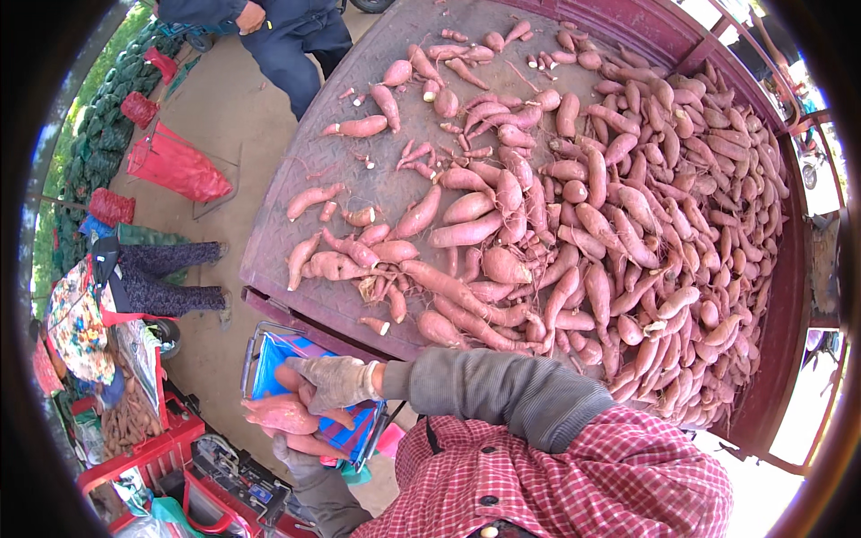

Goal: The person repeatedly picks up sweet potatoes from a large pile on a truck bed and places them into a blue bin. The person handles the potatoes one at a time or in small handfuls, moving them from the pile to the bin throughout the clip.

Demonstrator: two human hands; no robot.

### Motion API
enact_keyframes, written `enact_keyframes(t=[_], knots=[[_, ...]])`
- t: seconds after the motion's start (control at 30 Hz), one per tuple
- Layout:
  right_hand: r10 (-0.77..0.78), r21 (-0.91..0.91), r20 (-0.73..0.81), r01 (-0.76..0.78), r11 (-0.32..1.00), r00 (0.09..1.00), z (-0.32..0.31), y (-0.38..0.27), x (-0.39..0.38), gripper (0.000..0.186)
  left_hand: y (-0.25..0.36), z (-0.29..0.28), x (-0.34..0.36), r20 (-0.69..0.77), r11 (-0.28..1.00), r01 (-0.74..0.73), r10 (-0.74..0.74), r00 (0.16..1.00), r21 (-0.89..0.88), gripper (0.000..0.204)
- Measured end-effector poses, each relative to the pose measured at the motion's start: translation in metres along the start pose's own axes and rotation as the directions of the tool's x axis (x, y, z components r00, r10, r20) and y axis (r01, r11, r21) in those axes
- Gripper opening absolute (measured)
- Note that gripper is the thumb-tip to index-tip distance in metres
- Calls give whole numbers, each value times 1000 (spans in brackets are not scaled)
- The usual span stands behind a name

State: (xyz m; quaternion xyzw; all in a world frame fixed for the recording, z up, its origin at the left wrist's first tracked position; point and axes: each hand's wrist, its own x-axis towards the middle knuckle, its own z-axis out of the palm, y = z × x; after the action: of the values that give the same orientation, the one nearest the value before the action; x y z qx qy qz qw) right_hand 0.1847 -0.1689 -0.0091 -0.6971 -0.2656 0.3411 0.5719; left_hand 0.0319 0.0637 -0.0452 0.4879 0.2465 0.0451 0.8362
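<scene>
Sweet potatoes (283, 415) lie held between the two gloved hands (336, 381).

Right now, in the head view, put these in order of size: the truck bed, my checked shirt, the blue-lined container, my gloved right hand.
Largest to smallest, as they look:
1. Truck bed
2. Checked shirt
3. Blue-lined container, judged by its outline, partly covered
4. Gloved right hand
</scene>
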Motion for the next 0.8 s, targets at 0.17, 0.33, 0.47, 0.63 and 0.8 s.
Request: enact_keyframes(t=[0.17,0.33,0.47,0.63,0.8], knots=[[-15,-201,-189,-23,979,982,-19,27,-32,56,-61,-143,-13,-172,982,177,-163,971,66,60],[-256,-279,-903,-18,960,346,-167,144,-110,33,-70,-63,-7,-394,856,386,-242,887,344,72],[80,26,-997,-822,569,23,-258,163,-141,60,-47,-5,11,-321,772,176,38,946,611,68],[53,-6,-997,-753,658,54,-275,189,-145,72,-37,78,52,13,713,-144,186,982,686,55],[16,-44,-985,-347,937,169,-239,137,-176,74,-62,164,55,255,846,-98,-46,966,524,54]])
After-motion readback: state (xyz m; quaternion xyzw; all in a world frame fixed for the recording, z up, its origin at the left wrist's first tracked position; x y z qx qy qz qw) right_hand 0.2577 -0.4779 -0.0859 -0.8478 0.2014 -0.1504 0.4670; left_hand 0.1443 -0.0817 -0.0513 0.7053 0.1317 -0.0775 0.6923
